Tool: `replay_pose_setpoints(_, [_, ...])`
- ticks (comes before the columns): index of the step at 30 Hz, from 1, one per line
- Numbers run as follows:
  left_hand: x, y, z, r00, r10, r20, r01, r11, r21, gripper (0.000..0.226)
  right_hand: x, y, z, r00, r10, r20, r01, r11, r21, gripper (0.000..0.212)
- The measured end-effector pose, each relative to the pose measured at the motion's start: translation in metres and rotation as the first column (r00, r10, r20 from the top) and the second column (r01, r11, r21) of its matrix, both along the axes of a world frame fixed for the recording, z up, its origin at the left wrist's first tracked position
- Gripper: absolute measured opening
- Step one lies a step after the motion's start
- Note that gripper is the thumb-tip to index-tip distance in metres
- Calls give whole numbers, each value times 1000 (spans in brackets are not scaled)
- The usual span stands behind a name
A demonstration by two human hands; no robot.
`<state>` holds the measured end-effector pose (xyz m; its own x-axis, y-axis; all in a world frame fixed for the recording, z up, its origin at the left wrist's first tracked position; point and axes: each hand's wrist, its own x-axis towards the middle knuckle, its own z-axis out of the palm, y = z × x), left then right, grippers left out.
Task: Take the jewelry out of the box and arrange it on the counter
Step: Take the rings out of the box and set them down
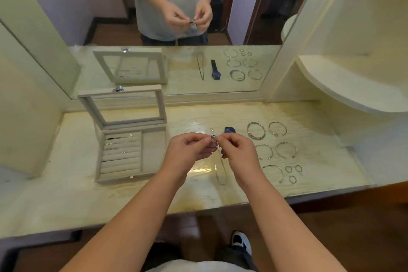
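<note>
Two bare forearms reach forward from the near edge of the view, over the pale marble-patterned surface [287, 117]. Both hands meet above the middle of it. The left hand [189, 150] and the right hand [239, 152] each pinch a small silver piece of jewelry [213, 138] between thumb and fingertips, so each grip is closed on that piece from opposite sides. The piece sits exactly between the two grips, lifted clear of the surface; its exact form is too small to tell.

Left of the hands stands the jewelry box [123, 157], beige and velvety, its glass-windowed lid [123, 106] propped upright at the far side. The box's left compartment has padded ring rolls with a few small silver items tucked into the far rows. Its right compartment looks bare.

Below the hands a thin chain necklace [221, 172] lies on the surface, running near to far. Just beyond the right hand, a blue watch [230, 130] lies partly hidden.

To the right, well apart from the box, silver bangles are laid in rows: a stacked set [256, 130] and an open cuff [277, 128] farthest, two more cuffs [276, 150] in the middle, one cuff [273, 171] nearest. Beside that last cuff lie three small rings [293, 172].

A mirror [176, 28] at the far side reflects the surface and a person's torso and hands.
</note>
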<state>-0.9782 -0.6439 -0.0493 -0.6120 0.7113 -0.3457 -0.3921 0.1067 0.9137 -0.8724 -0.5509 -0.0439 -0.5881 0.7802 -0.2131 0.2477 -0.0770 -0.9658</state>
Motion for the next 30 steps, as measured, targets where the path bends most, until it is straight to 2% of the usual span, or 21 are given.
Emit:
replay_pose_setpoints(9, [119,99,-19,997,76,21,-75,995,-70,7,108,97,-19,999,-20,34,22,999,-44,13])
replay_pose_setpoints(15, [187,154,-34,992,102,74,-93,989,-116,6,171,154,-35,992,-35,118,45,996,-79,10])
replay_pose_setpoints(25, [231,217,-68,980,65,187,-31,983,-178,11,215,217,-70,971,-32,238,53,995,-82,13])
replay_pose_setpoints(30, [241,243,-86,937,76,340,13,967,-253,15,223,246,-91,937,1,350,39,993,-107,11])
